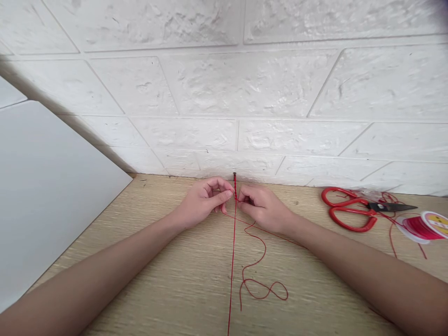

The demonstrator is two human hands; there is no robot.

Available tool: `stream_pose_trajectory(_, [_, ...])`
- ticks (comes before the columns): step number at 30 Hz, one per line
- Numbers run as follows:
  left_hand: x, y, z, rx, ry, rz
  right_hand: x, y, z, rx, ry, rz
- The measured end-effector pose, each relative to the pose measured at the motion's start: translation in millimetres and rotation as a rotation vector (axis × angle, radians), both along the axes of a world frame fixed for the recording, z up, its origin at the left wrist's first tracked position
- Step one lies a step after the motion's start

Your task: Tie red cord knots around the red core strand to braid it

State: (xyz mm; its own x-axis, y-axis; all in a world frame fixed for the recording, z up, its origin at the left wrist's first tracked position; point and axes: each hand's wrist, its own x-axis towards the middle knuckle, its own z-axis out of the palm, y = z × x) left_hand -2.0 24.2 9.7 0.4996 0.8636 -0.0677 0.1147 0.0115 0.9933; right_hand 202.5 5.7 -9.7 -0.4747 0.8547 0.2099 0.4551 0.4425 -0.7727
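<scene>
A short knotted red cord (235, 185) hangs from a dark nail at the foot of the wall, and a straight red strand (231, 270) runs from it toward me. My left hand (209, 199) pinches red thread between thumb and forefinger, just left of the knots. Close on the right side of the cord, my right hand (262, 205) has its fingers curled together; what they grip is too small to make out. A loose red thread (264, 249) trails below my right hand in curves and a loop on the table. Another strand crosses rightward under my right forearm.
Red-handled scissors (353, 212) lie at the right on the wooden table (168, 280), among thread scraps and clear plastic. Beside them is a spool of red thread (422, 227). A white panel (52, 186) stands at the left. The white brick-pattern wall (210, 84) rises behind.
</scene>
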Motion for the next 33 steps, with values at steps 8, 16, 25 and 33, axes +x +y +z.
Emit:
stream_pose_trajectory(8, [0.7, 0.2, -3.4, 0.002, -0.075, -0.006, 0.7, -0.4, -0.3, 0.011, -0.012, 0.001])
stream_pose_trajectory(16, [3.0, -2.9, -2.4, -0.071, -0.074, -0.01, 1.1, -1.3, 0.9, -0.008, -0.028, 0.002])
stream_pose_trajectory(25, [6.0, -7.7, -2.5, 0.075, 0.045, 0.03, 0.7, -1.5, 2.8, -0.016, -0.035, -0.009])
stream_pose_trajectory(33, [7.5, -8.0, -4.4, 0.15, 0.072, 0.059, 1.4, -1.6, 1.5, -0.013, -0.036, -0.011])
